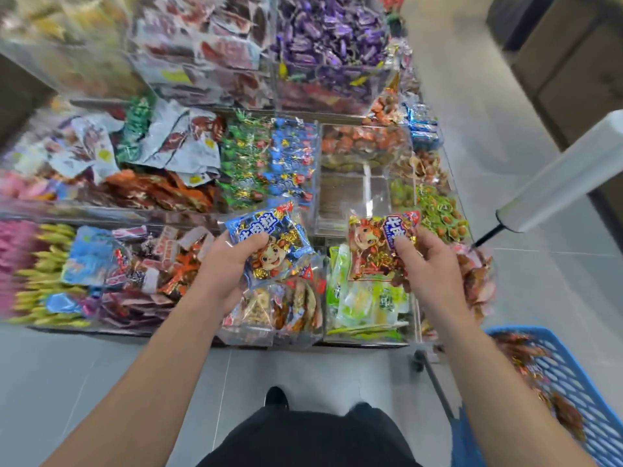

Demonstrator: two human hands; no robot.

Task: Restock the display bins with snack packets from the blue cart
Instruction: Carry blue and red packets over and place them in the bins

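My left hand (224,264) grips a blue snack packet (269,241) with a cartoon face, held above the front row of clear display bins (367,338). My right hand (428,264) grips a red and orange snack packet (377,244) of the same kind, over the bin of green packets (364,305). The blue cart (573,379) stands at the lower right with several reddish packets inside. Right behind the two packets, one clear bin (350,197) holds almost nothing.
Tiered bins of mixed sweets fill the left and middle, with purple wrappers (330,38) at the top. A white roll on a black handle (559,176) juts in from the right. Grey tiled floor (303,369) lies below, where my dark shoes show.
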